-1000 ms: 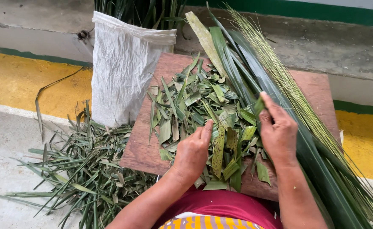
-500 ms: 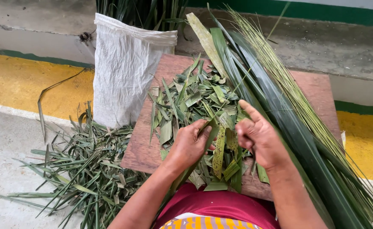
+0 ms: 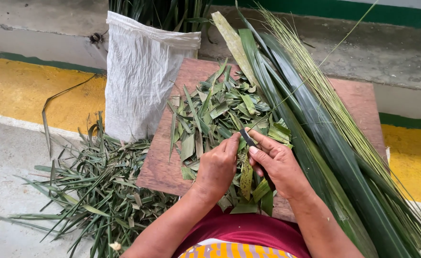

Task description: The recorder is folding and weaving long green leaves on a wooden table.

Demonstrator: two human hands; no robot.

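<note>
Concrete floor, wooden board [image 3: 165, 162] heaped with cut leaf pieces [image 3: 215, 112]. Hands were spread flat on the heap a second ago; now left hand [image 3: 216, 168] and right hand [image 3: 277, 165] meet, pinching one thin leaf strip [image 3: 246, 137] above the heap. Sorting has given way to working a single strip.

Lit evenly by soft, diffuse daylight, bright without harshness, with only faint, soft-edged shadows under the cut leaf pieces [image 3: 220, 114] on the wooden board [image 3: 162, 167] and beneath the left hand [image 3: 217, 167] and right hand [image 3: 277, 165]. No glare beyond a mild sheen along the long dark fronds [image 3: 315, 143] and some near-overexposed folds on the white sack [image 3: 143, 76]. Sharp across the centre, slightly soft at the near forearms and bottom edge, with little motion blur and barely any visible bending at the borders.
</note>
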